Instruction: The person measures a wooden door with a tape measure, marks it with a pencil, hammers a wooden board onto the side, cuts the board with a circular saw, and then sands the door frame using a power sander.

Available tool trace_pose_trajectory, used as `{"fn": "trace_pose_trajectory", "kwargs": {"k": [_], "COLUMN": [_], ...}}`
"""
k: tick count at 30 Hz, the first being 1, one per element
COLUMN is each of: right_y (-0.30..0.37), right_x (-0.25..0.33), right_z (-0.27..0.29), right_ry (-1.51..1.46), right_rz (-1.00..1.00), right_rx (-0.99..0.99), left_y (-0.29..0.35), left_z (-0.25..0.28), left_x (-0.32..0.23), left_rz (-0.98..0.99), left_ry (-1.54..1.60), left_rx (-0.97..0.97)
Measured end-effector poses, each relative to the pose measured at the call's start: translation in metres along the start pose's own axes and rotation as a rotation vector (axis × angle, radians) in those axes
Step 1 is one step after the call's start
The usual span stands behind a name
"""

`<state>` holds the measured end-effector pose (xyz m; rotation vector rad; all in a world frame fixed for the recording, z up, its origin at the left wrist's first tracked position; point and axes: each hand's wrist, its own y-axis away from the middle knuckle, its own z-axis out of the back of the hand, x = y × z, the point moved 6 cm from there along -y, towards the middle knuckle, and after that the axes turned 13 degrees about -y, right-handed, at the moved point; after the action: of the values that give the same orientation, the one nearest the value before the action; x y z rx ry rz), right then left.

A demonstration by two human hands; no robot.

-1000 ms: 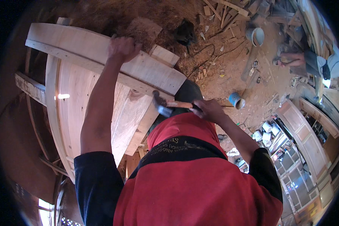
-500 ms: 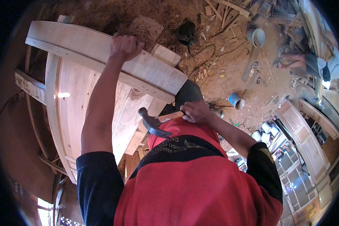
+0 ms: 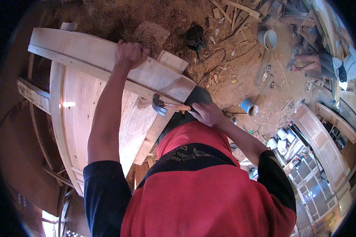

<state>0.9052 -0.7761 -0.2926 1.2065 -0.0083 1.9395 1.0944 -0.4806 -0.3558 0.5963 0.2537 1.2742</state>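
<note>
Your right grip (image 3: 207,114) clasps the hammer (image 3: 177,106) by its handle; in the head view, its head overlaps the board's (image 3: 162,77) near edge, contact unclear. Your left grip (image 3: 131,54) curls over the far edge. Ideally, brace the board firmly and swing squarely, wrist loose.

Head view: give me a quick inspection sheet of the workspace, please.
Surface: brown floor, strewn with debris.
Work things: wooden panel with a plank across its far end; claw hammer at the plank's near side, contact unclear.
Hands: left hand closed over the plank's far edge; right hand gripping the hammer's handle.
Clutter: scrap wood, blue bucket, pale bucket.
Cables: thin dark cord-like line on the floor.
Surroundings: another person at picture right; panelled wooden door below them in view.
</note>
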Motion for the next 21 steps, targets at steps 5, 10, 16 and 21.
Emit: {"fn": "trace_pose_trajectory", "kwargs": {"k": [5,10,16,21], "right_y": [0.026,0.038,0.016,-0.048], "right_x": [-0.024,-0.054,-0.056,-0.030], "right_z": [0.011,0.027,0.051,0.063], "right_ry": [-0.199,-0.256,-0.405,-0.442], "right_rz": [-0.180,-0.431,-0.348,-0.225], "right_rx": [-0.077,-0.200,-0.347,-0.319], "left_y": [0.006,0.048,0.139,0.123], "left_z": [0.003,0.003,-0.121,-0.110], "left_x": [0.006,0.068,0.195,0.183], "left_rz": [0.026,0.483,1.263,1.076], "left_ry": [0.007,0.212,0.751,0.514], "left_rx": [-0.107,-0.733,-0.713,-0.590]}}
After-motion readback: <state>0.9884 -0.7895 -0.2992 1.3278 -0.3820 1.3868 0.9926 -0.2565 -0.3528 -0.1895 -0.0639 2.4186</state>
